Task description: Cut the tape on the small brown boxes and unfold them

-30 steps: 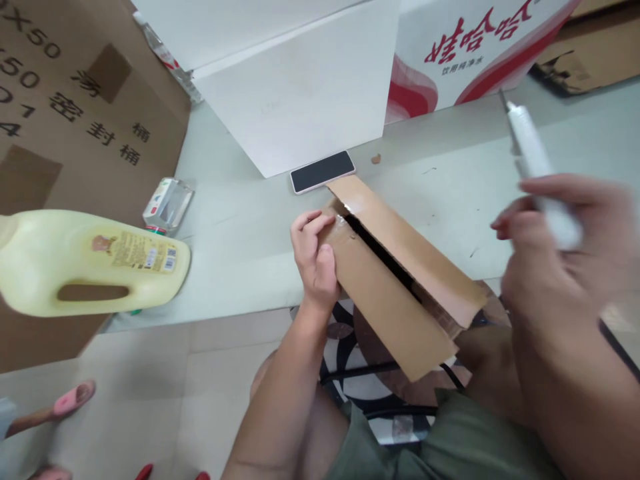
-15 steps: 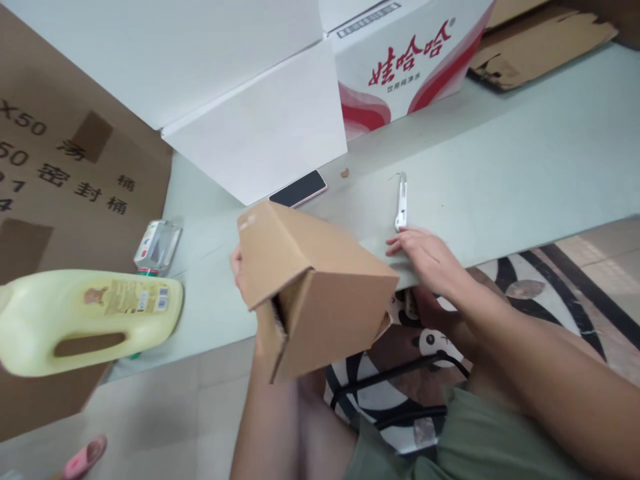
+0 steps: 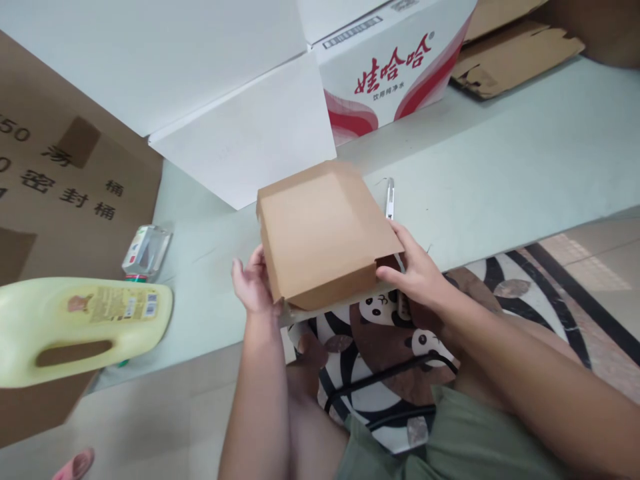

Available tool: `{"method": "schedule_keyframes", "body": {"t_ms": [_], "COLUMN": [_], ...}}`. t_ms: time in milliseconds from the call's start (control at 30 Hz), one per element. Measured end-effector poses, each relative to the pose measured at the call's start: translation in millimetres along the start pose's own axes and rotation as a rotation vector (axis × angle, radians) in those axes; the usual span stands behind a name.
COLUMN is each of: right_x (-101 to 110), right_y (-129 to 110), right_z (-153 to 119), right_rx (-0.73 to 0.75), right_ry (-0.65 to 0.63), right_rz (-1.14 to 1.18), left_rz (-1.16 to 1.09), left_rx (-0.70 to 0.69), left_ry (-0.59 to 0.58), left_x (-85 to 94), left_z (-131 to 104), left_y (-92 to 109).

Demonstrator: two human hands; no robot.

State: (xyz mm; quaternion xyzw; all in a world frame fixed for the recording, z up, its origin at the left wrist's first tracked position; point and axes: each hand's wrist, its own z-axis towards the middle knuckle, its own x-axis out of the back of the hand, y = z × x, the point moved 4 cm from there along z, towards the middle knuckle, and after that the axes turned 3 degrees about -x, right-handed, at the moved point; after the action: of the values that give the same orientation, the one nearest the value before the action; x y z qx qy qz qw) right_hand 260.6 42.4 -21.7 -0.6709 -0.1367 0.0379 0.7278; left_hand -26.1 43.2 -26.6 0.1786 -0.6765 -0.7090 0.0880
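Observation:
A brown cardboard box [image 3: 320,233] lies tilted over the front edge of the table, a broad flat face turned up. My left hand [image 3: 255,283] supports its left side, thumb standing away from the cardboard and some fingers hidden behind it. On the right, my right hand [image 3: 413,267] grips the box's edge, with the thumb at a dark gap below the upper panel and the fingers along the side. Just beyond the right fingers is a slim white utility knife [image 3: 390,195], its lower end partly covered.
White cartons [image 3: 250,127] and a red-and-white water carton [image 3: 390,83] line the back. To the left are a large brown carton [image 3: 75,160], a clear bottle [image 3: 147,250] and a pale yellow jug [image 3: 150,340]. Flattened cardboard [image 3: 520,60] lies at the far right of the table [image 3: 515,167].
The box has been turned so that a broad face points up, and it now covers the phone. My right hand has moved from beside the knife onto the box's right edge.

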Motion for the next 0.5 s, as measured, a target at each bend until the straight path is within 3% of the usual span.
{"method": "schedule_keyframes", "body": {"t_ms": [133, 267, 500], "right_x": [-0.3, -4.2, -5.9], "right_y": [4.1, 6.7, 9.7], "right_z": [-0.3, 0.1, -0.1], "right_rx": [-0.117, -0.111, -0.154], "right_ry": [0.062, 0.068, 0.113], "right_rz": [-0.048, 0.019, -0.007], "left_rz": [-0.043, 0.045, -0.057], "left_rx": [0.081, 0.083, 0.009], "left_ry": [0.047, 0.139, -0.132], "left_x": [-8.6, -1.4, -2.2], "left_z": [-5.5, -3.7, -5.7], "left_y": [4.7, 8.3, 17.8]}}
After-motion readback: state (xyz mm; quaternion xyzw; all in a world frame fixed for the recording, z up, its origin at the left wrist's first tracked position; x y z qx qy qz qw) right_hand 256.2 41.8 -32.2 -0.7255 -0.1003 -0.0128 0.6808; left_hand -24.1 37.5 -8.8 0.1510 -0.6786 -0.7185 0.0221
